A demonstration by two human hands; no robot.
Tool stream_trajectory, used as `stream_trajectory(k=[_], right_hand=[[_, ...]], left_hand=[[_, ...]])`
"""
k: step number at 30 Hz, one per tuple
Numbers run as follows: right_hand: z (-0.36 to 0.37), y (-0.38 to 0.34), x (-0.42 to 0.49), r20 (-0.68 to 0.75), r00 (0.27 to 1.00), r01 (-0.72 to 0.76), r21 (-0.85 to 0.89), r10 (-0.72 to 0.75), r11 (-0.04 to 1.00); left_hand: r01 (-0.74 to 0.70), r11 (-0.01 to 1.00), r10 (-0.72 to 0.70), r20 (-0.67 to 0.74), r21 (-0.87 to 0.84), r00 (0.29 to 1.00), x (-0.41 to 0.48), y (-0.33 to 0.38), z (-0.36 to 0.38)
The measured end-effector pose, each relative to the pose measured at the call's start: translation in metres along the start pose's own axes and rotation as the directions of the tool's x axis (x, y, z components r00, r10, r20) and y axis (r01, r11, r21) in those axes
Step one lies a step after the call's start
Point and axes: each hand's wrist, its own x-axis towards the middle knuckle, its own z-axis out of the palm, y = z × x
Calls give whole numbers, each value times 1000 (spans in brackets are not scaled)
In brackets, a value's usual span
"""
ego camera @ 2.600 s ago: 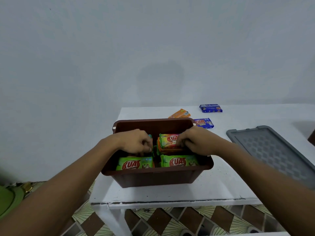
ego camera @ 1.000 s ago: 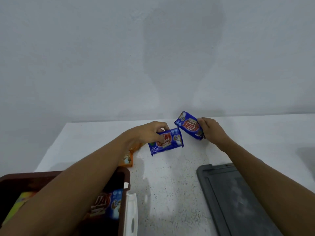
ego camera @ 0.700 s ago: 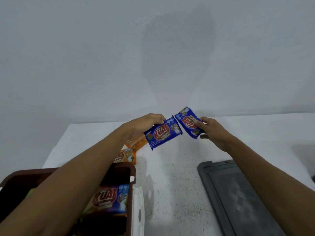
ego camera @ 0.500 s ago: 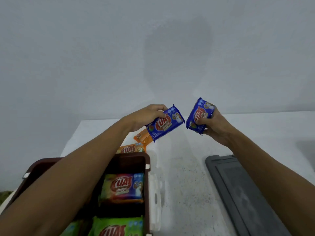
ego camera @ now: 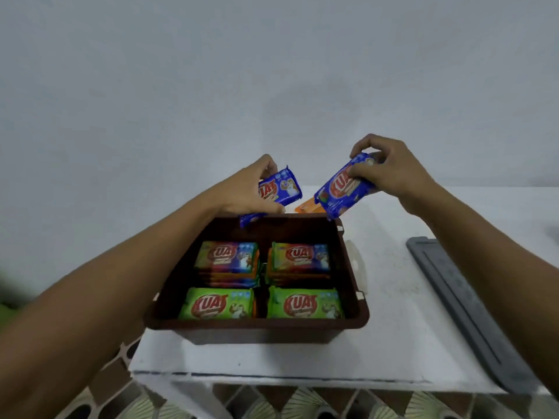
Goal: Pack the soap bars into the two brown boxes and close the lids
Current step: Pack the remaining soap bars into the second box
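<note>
Brown box (ego camera: 257, 323): lid off, on the near left corner of the white worktop (ego camera: 393, 343), near wall at the worktop edge. Packed 2x2 inside: green bars (ego camera: 216, 303) in the near row, rainbow-wrapped stacks (ego camera: 227, 257) in the far row, red "KUAT" logos facing up.

Left grip (ego camera: 245, 192) pinches a blue soap bar (ego camera: 284, 189), tilted, over the box's far rim. Right grip (ego camera: 390, 167) has its fingers curled round a second blue bar (ego camera: 338, 195), tilted, above the far right corner. The two bars are apart.

An orange bar (ego camera: 307, 207) lies flat on the worktop just beyond the far rim. The grey lid (ego camera: 459, 309) lies flat, well right of the box.

Worktop is speckled and scuffed. Plain pale grey wall (ego camera: 272, 86) behind. Floor (ego camera: 302, 403) below has brown and cream patterned tiles.
</note>
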Motion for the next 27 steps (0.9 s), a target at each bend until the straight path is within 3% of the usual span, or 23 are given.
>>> stream_trajectory(k=[5, 9, 13, 16, 18, 23, 27], right_hand=[[46, -7, -35, 122, 991, -12, -343, 57, 939], [82, 8, -56, 63, 993, -62, -434, 98, 899], [94, 18, -71, -16, 999, 21, -715, -46, 699], [98, 23, -75, 113, 989, 144, -836, -91, 529], [102, 24, -76, 179, 979, 206, -853, -101, 479], [106, 20, -75, 424, 905, 388, -781, -40, 489], [106, 22, -70, 436, 899, 400, -774, -44, 491]], left_hand=[[-101, 950, 95, 34, 296, 995, -53, -29, 0], [-170, 834, 150, 80, 525, 985, -74, -46, 9], [-165, 734, 104, 130, 659, 986, -86, -59, 15], [-183, 677, 104, 154, 712, 983, -85, -61, 19], [-183, 683, 109, 149, 707, 983, -84, -61, 20], [-202, 696, 116, 170, 689, 979, -81, -62, 21], [-188, 689, 108, 157, 700, 982, -78, -63, 27]])
